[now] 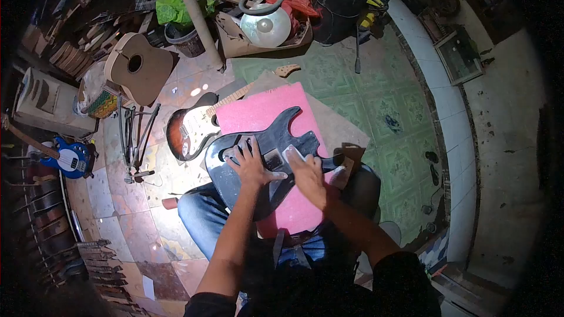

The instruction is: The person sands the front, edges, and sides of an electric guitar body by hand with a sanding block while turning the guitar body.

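A black electric guitar body (pixel 270 135) lies across my lap on a pink foam sheet (pixel 252 108). My left hand (pixel 249 165) rests on the body with its fingers spread, beside the dark cutouts. My right hand (pixel 308 177) is closed on a small pale pad (pixel 289 154) and presses it to the body near the neck end. Whether that pad is sandpaper or a sanding block, I cannot make out.
Just beyond the foam lies a sunburst electric guitar (pixel 191 126). To the left are a metal stand (pixel 138 135), a blue guitar (pixel 73 158) and an acoustic guitar body (pixel 135 64). A cardboard box (pixel 235 44) and a black bucket (pixel 336 12) stand at the back.
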Demonstrator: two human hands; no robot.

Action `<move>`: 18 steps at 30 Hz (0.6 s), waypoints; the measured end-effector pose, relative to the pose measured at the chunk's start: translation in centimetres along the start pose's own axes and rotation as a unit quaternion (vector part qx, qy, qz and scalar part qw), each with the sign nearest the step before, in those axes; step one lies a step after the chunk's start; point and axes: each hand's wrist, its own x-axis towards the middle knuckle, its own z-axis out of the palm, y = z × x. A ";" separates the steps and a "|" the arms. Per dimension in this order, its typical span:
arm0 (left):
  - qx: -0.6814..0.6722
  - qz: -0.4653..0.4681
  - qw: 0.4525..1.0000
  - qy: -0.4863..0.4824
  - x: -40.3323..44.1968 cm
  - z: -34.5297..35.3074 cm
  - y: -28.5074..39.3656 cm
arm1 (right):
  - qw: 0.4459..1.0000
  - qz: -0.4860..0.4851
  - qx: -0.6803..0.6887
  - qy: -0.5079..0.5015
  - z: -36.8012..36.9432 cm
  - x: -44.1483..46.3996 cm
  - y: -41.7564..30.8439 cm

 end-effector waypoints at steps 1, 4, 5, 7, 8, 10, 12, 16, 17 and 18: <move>-0.001 0.000 1.000 0.000 -0.1 -0.1 0.1 | 0.999 -0.012 0.047 -0.013 -0.6 -0.1 0.8; 0.002 -0.002 1.000 -0.003 -0.3 -0.1 -0.1 | 0.999 0.038 -0.006 0.034 0.5 0.1 1.6; -0.001 -0.001 1.000 0.001 -0.2 -0.1 -0.1 | 0.998 0.042 -0.020 0.052 0.7 0.0 1.6; -0.004 0.005 1.000 0.008 0.0 -0.1 0.0 | 0.999 0.011 -0.009 0.029 0.1 -0.6 1.4; 0.002 0.007 1.000 0.015 0.0 0.0 -0.1 | 1.000 -0.020 0.002 0.004 -0.2 -1.1 1.2; 0.007 0.009 1.000 0.020 -0.2 0.1 -0.1 | 0.998 -0.050 0.000 -0.034 -0.3 -0.8 2.4; 0.010 0.011 0.999 0.029 -0.1 0.3 -0.2 | 1.000 -0.009 -0.011 0.015 -0.1 0.4 2.7; 0.015 0.012 1.000 0.024 0.0 0.1 -0.2 | 0.999 0.001 -0.040 -0.024 -0.6 -1.3 0.2; 0.009 0.010 1.000 0.023 0.1 0.0 -0.2 | 0.998 -0.050 -0.028 -0.018 -0.7 -1.6 -0.1; 0.003 0.010 1.000 0.019 -0.1 0.1 -0.2 | 0.998 -0.059 -0.018 -0.016 -0.7 -1.3 0.9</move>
